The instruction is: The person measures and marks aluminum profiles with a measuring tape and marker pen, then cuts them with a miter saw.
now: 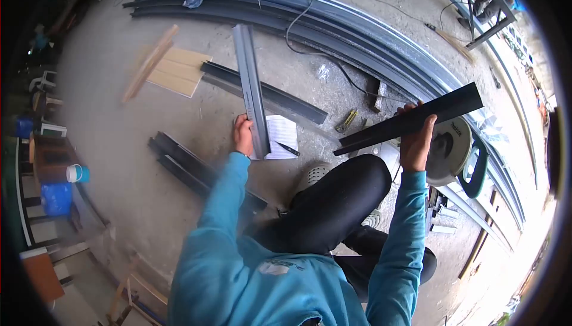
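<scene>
My left hand (243, 135) is closed around the lower part of a light grey metal profile (249, 76), which stands tilted over the floor. Beside it lies a sheet of lined paper (281, 128) with a black pen (288, 148) on top; the profile covers part of the sheet. My right hand (415, 144) grips a dark metal channel (411, 119) from below, its thumb along the near side. Just right of that hand stands a cut-off saw (447, 158) with a round guard and a green handle.
Dark profile pieces (268, 94) lie ahead, and more (199, 168) lie to the left. Long metal profiles (333, 22) stretch across the far floor, with a black cable (292, 28) over them. A yellow hand tool (347, 120) and a cardboard piece (179, 71) rest on the concrete.
</scene>
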Available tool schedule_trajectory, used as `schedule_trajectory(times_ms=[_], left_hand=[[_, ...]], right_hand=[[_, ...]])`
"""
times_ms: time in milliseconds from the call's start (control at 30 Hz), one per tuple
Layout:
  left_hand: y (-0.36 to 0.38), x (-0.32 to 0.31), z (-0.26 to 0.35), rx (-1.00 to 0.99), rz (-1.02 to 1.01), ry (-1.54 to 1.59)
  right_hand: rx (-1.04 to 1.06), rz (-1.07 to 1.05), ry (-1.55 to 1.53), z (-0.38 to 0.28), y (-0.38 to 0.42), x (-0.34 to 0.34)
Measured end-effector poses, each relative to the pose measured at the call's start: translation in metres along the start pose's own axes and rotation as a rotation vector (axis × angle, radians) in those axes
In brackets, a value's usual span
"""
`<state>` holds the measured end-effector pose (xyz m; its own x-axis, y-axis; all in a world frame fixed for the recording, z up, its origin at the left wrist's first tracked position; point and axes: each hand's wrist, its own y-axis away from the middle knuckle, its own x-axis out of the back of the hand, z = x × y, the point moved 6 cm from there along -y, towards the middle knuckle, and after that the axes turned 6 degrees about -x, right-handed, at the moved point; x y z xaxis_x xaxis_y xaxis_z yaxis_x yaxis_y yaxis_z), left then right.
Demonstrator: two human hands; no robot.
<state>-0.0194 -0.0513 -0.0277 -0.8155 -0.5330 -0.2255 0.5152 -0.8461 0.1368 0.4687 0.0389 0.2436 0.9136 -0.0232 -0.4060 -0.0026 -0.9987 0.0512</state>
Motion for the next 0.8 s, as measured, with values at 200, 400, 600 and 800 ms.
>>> schedule_trajectory(times_ms=[200,400,600,800], left_hand=[[0.070,-0.071,0.211,-0.418,-0.267,-0.473],[0.122,-0.151,0.270,-0.130,-0.840,-0.364],[0.166,-0.207,0.254,-0.144,-1.183,-0.443],[0.178,-0.201,0.270,-0.734,-0.966,-0.619]], right_hand=[[-0.075,-0.053,-0.317,-0.026,0.026,-0.073],[-0.178,-0.105,-0.504,-0.010,0.073,-0.113],[-0.043,0.039,-0.567,0.011,0.097,-0.119],[-0.035,0.069,-0.504,0.008,0.110,-0.100]])
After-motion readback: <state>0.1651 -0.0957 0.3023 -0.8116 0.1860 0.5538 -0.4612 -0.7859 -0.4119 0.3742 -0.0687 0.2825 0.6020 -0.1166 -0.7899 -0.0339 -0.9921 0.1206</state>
